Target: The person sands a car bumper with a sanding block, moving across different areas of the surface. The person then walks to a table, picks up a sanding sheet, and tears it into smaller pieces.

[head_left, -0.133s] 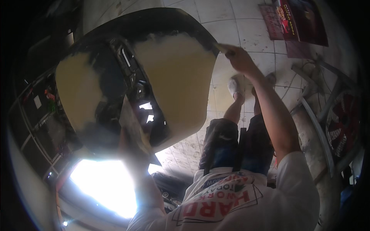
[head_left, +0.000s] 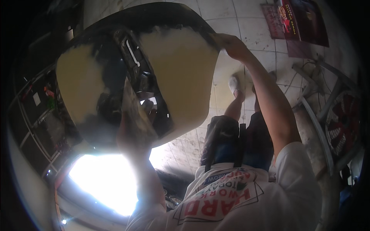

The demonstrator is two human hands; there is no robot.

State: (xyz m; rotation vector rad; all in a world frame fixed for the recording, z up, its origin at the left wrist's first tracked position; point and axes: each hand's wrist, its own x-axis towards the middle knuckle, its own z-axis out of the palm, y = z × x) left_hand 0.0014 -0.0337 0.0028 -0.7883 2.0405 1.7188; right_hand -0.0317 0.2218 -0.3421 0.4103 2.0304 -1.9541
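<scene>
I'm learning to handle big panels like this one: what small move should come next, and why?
I'd probably check the hold of the left hand before turning the panel: the right hand grips just one edge of this wide piece, and the left, dim beside the bright glare, shows no clear grip.

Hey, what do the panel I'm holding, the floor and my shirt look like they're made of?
Panel: perhaps metal or plastic, can't tell which; dark, with dull yellowish patches whose blotchy edges suggest filler or primer.
Floor: probably ceramic tile, pale and stained; straight joint lines show.
Shirt: likely cotton or a blend, matte white, with soft folds and a printed front.
</scene>
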